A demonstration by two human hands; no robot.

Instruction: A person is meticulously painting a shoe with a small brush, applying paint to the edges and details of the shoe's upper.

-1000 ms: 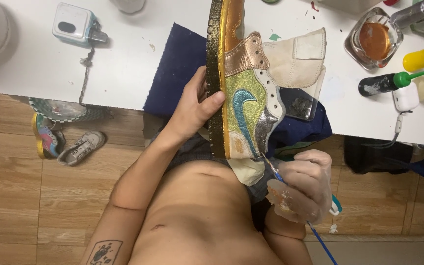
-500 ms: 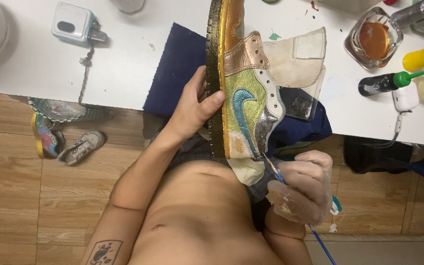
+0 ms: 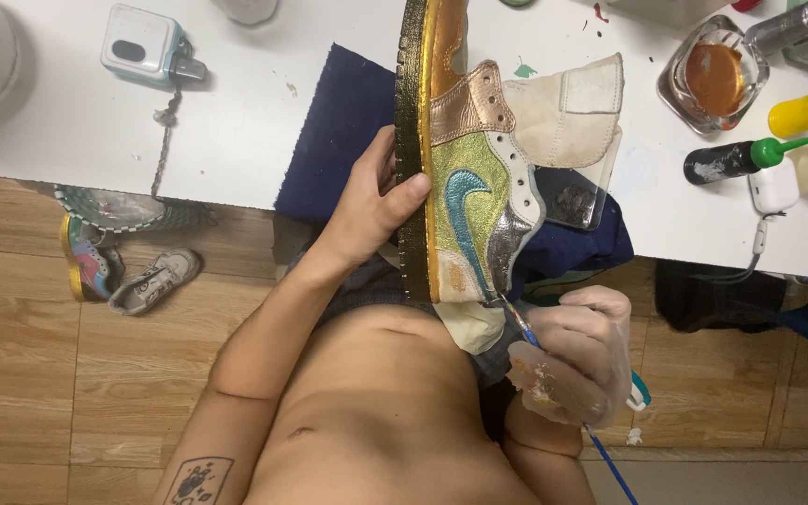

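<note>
Nothing has shifted since a second ago. Left hand (image 3: 376, 201) clamps the sole of the painted sneaker (image 3: 465, 178), propped against the white table (image 3: 236, 140). Right hand (image 3: 577, 355) pinches a fine brush (image 3: 516, 323) at the heel; a slip could smear paint. Black and yellow squeeze bottles (image 3: 731, 159) lie far right.

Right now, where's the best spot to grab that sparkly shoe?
Probably by the black sole, coming from the left, as the left hand does. The shoe stands on its side with its painted face turned right, where the brush touches.
</note>
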